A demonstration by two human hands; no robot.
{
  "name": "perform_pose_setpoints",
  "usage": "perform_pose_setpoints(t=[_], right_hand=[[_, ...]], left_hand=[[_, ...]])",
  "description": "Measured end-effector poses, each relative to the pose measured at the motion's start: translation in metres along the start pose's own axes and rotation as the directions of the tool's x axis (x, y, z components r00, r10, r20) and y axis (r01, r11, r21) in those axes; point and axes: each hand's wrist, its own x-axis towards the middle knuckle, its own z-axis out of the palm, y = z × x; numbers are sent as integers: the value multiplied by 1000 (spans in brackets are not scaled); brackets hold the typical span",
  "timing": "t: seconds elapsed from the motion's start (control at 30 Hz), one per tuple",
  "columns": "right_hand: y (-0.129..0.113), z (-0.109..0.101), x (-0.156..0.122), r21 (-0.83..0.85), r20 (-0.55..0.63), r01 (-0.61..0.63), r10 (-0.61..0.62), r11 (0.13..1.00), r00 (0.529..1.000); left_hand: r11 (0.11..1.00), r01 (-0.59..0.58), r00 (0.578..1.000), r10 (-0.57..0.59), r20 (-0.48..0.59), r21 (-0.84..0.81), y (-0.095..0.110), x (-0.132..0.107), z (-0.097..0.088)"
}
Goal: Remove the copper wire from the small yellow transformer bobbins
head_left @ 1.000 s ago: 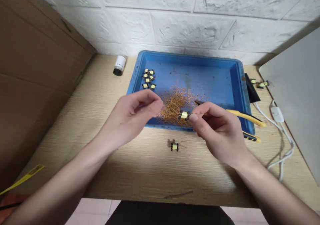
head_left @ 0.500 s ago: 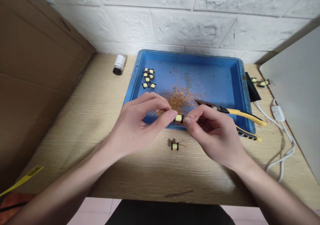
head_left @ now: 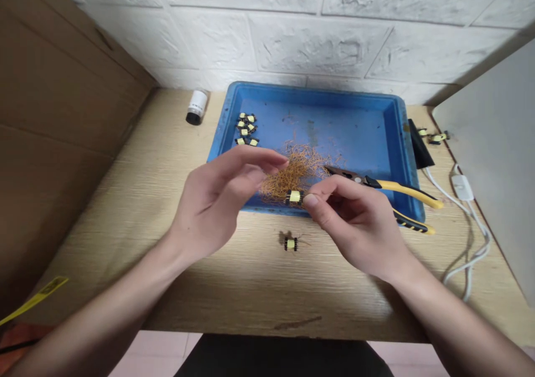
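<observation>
My right hand pinches a small yellow-taped coil bobbin with black ends between thumb and fingers, over the tray's near rim. My left hand hovers just left of it, fingers loose and holding nothing, their tips close to a tangled tuft of thin copper wire. The tuft lies in a blue plastic tray and reaches the held bobbin. Yellow-handled pliers rest across the tray's right side, next to my right hand. The hand hides part of the pliers.
Several similar bobbins lie at the tray's back left, and another sits on the wood-grain desk in front of it. A white bottle stands behind. More bobbins and a white cable lie right.
My left hand has drawn back to the left and its fingers have come away from the bobbin. My right hand and the bobbin have shifted slightly left.
</observation>
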Motion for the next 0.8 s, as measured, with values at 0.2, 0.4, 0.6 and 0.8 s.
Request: perform_pose_setpoints(t=[0.2,0.4,0.6,0.8], right_hand=[[0,0,1,-80,49,33,-29,996,998],[-2,-5,-1,-99,126,143,-130,985,983],[-3,-1,0,-104,122,171,-158,980,980],[-7,2,1,-155,106,134,-118,979,987]], left_hand=[[887,-327,941,273,202,325,-7,5,2],[917,-336,910,257,325,216,-5,5,1],[947,-302,908,252,334,105,-8,-1,4],[901,-406,885,346,313,154,-6,-3,10]])
